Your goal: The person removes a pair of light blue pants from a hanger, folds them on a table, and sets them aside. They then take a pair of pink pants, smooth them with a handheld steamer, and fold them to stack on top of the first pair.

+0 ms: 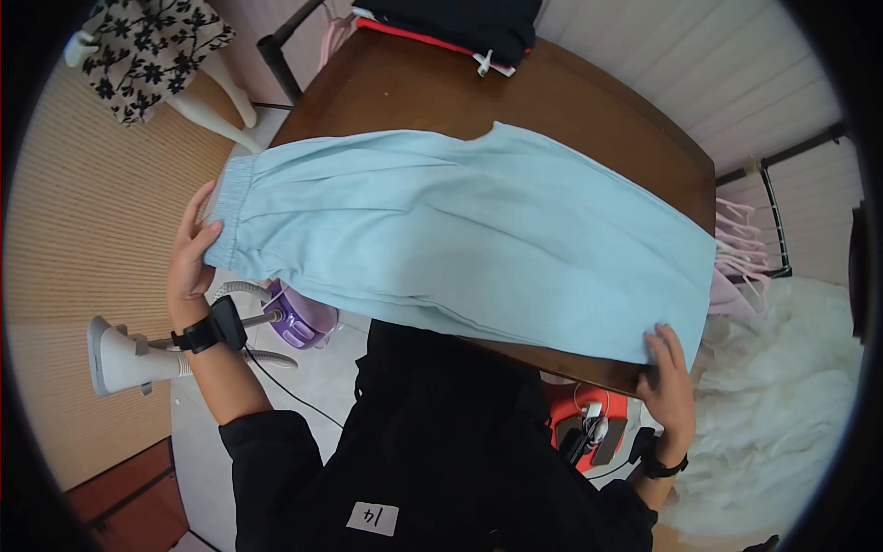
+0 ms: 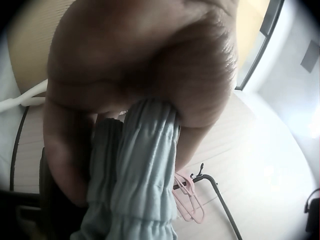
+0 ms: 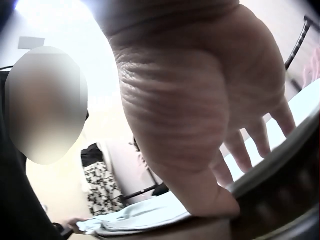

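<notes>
Light blue trousers [image 1: 460,230] lie folded lengthwise across a brown table [image 1: 589,101], their gathered elastic waistband [image 1: 235,210] at the left. My left hand [image 1: 191,248] holds that waistband past the table's left side, thumb on top. In the left wrist view the ribbed waistband [image 2: 147,165] passes between thumb and fingers of the left hand [image 2: 145,60]. At the hem end, my right hand [image 1: 670,391] rests its fingers on the cloth by the front table edge. The right wrist view shows the right hand [image 3: 185,100] with fingers spread over the fabric and thumb at the edge.
Dark and red folded clothes [image 1: 451,32] sit at the table's back. A purple steamer [image 1: 302,317] and its white head [image 1: 129,357] are at the left, below a dressed mannequin [image 1: 161,55]. Pink hangers [image 1: 740,241] and white fluffy fabric [image 1: 773,414] are at the right.
</notes>
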Demonstrator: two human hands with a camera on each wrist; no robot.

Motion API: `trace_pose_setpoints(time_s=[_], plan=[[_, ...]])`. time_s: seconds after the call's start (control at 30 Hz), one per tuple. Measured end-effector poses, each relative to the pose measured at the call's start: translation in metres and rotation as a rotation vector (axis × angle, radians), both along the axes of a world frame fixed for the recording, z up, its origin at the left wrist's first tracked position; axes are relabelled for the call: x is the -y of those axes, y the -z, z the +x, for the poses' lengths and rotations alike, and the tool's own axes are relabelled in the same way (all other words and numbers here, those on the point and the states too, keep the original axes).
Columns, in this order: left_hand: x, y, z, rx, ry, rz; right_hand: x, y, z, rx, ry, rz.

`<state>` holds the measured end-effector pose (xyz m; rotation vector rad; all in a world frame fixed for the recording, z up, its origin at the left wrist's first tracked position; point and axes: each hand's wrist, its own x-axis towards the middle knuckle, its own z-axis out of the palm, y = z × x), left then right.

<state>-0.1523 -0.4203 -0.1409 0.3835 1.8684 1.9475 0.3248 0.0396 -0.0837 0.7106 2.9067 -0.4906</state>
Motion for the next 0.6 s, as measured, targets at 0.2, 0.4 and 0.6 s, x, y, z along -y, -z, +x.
trace_pose_setpoints(time_s=[0.2,0.4,0.6], plan=[[0.016,0.008,-0.017,0.085,-0.082,0.241,-0.024,0.034,0.063,-0.125,0.306,0.205],[0.01,0.013,-0.034,0.127,-0.313,0.29,-0.078,0.06,0.114,-0.309,0.426,0.065],[-0.018,-0.004,0.014,0.125,-0.115,0.319,-0.095,0.112,0.14,-0.649,0.646,-0.586]])
